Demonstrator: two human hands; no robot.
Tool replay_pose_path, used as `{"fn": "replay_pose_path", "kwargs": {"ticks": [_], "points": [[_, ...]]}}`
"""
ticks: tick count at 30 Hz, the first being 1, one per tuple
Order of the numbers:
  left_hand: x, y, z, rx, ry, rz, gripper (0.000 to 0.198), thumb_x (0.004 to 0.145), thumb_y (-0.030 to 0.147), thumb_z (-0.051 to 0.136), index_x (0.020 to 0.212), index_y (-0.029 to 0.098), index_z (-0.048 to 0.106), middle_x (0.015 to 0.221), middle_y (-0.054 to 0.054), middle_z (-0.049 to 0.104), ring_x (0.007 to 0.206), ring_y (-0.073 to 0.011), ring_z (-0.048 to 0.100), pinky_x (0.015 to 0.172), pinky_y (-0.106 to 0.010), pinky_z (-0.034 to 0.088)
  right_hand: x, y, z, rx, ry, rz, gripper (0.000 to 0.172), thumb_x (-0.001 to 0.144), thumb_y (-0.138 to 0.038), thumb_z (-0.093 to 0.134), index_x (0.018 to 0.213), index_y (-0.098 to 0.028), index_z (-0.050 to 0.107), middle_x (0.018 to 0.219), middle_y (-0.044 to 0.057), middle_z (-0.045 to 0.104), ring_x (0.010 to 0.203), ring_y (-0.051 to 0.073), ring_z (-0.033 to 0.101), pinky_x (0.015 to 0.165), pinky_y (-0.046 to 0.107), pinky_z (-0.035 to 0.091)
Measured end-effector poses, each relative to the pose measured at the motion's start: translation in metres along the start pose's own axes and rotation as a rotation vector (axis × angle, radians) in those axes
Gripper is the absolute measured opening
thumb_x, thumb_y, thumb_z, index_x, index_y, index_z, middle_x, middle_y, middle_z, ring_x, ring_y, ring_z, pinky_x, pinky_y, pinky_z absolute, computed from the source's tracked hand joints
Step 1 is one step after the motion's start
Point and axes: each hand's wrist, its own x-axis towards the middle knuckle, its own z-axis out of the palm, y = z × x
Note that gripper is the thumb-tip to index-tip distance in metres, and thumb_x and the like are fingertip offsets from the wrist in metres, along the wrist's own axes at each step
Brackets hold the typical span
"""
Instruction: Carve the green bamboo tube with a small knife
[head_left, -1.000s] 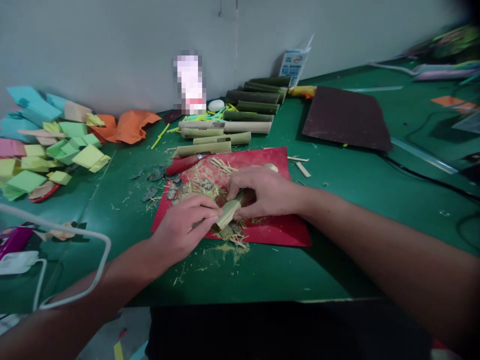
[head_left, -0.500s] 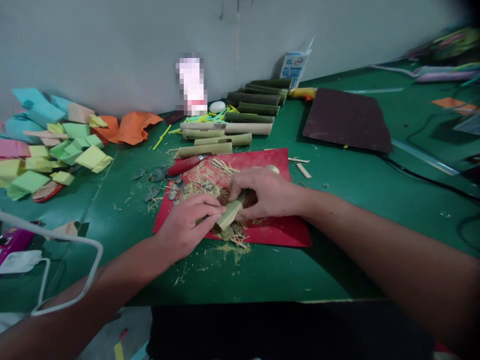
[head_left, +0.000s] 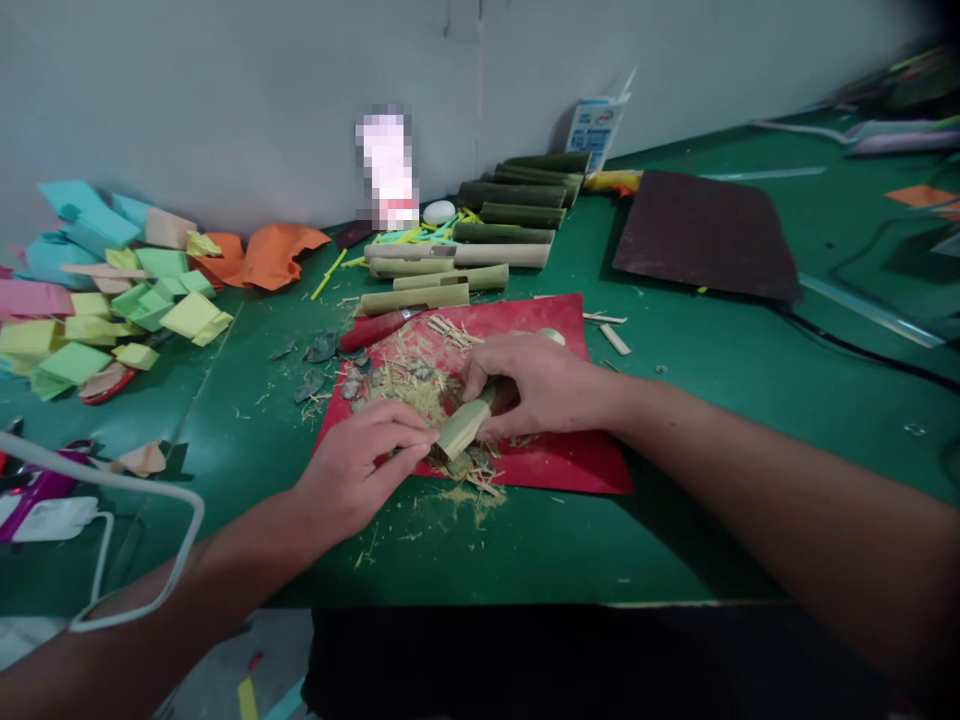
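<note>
My right hand [head_left: 536, 385] is closed around a short piece of split green bamboo [head_left: 463, 428], thumb on the near side and fingers over the far side. The bamboo slants with its cut end toward me, above a red sheet [head_left: 555, 465]. At that cut end, my left hand [head_left: 367, 460] has its thumb and fingertips pressed together; whether they grip the rim or a small bit beside it cannot be made out. Fine shavings and splinters [head_left: 409, 390] lie beneath and behind the hands. A red-handled knife [head_left: 375, 330] rests at the sheet's far left edge.
Several bamboo lengths [head_left: 499, 232] lie in a row behind the sheet. Folded paper pieces [head_left: 135, 290] heap at left beside orange paper [head_left: 281, 255]. A dark board [head_left: 705, 235] lies right. A white cable [head_left: 191, 540] loops by my left forearm. A phone [head_left: 388, 170] leans on the wall.
My left fingertips have drawn slightly left along the bamboo's cut end, away from its top. My right hand keeps its hold on the bamboo. The whole view has shifted a little.
</note>
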Motion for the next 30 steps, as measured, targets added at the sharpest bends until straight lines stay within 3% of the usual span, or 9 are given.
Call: {"fn": "replay_pose_path", "kwargs": {"ticks": [8, 14, 22, 26, 30], "points": [[0.009, 0.000, 0.008, -0.036, 0.070, 0.021, 0.015, 0.086, 0.016, 0.054, 0.089, 0.015, 0.069, 0.095, -0.005, 0.065, 0.089, -0.0127, 0.060, 0.082, -0.024, 0.048, 0.000, 0.000, 0.000, 0.000, 0.012, 0.008, 0.028, 0.064, -0.039, 0.072, 0.084, -0.022, 0.061, 0.089, 0.001, 0.064, 0.080, 0.018, 0.055, 0.066, 0.027, 0.034], [0.000, 0.001, 0.000, -0.005, 0.014, 0.001, 0.017, 0.085, 0.016, 0.054, 0.094, 0.016, 0.068, 0.098, -0.005, 0.064, 0.091, -0.0125, 0.060, 0.083, -0.024, 0.047, 0.000, -0.001, 0.000, 0.010, -0.001, 0.004, 0.029, 0.064, -0.039, 0.072, 0.084, -0.021, 0.061, 0.090, 0.001, 0.064, 0.079, 0.017, 0.055, 0.066, 0.027, 0.035], [0.016, 0.001, 0.010, -0.049, 0.071, 0.031, 0.014, 0.085, 0.016, 0.055, 0.088, 0.017, 0.069, 0.093, -0.005, 0.066, 0.086, -0.0131, 0.061, 0.080, -0.026, 0.049, 0.000, -0.002, -0.001, -0.008, -0.013, 0.028, 0.029, 0.063, -0.038, 0.073, 0.084, -0.022, 0.061, 0.089, 0.001, 0.064, 0.078, 0.017, 0.055, 0.065, 0.027, 0.035], [0.002, 0.000, 0.002, -0.004, 0.033, 0.031, 0.016, 0.085, 0.015, 0.055, 0.093, 0.017, 0.068, 0.096, -0.005, 0.065, 0.089, -0.0125, 0.061, 0.081, -0.024, 0.048, 0.000, -0.001, -0.002, -0.036, -0.017, -0.019, 0.029, 0.067, -0.040, 0.069, 0.089, -0.022, 0.062, 0.090, 0.001, 0.063, 0.078, 0.017, 0.055, 0.065, 0.027, 0.035], [0.007, 0.001, 0.006, -0.009, 0.063, 0.028, 0.015, 0.086, 0.017, 0.054, 0.091, 0.016, 0.069, 0.094, -0.005, 0.065, 0.087, -0.0118, 0.061, 0.080, -0.023, 0.048, 0.000, -0.001, -0.004, -0.088, -0.059, -0.092, 0.027, 0.072, -0.039, 0.065, 0.094, -0.023, 0.066, 0.096, 0.004, 0.062, 0.084, 0.020, 0.055, 0.069, 0.031, 0.036]]}}
